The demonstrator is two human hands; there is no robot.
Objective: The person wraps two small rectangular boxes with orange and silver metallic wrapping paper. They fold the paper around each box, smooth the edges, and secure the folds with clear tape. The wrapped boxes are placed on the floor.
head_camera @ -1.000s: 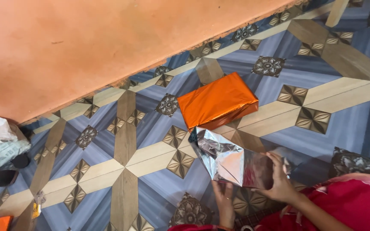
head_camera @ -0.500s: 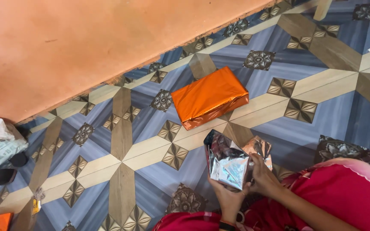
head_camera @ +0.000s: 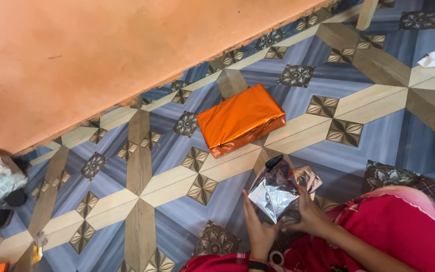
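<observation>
Silver parcel now upended between hands

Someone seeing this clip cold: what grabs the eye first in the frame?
The shiny orange-wrapped box lying alone on the patterned floor near the frame's middle stands out first, just below the big orange wall. Next comes the crinkled silver-wrapped parcel at the lower right, with the left hand against its near side and the right hand on its right side, above a red garment.
</observation>
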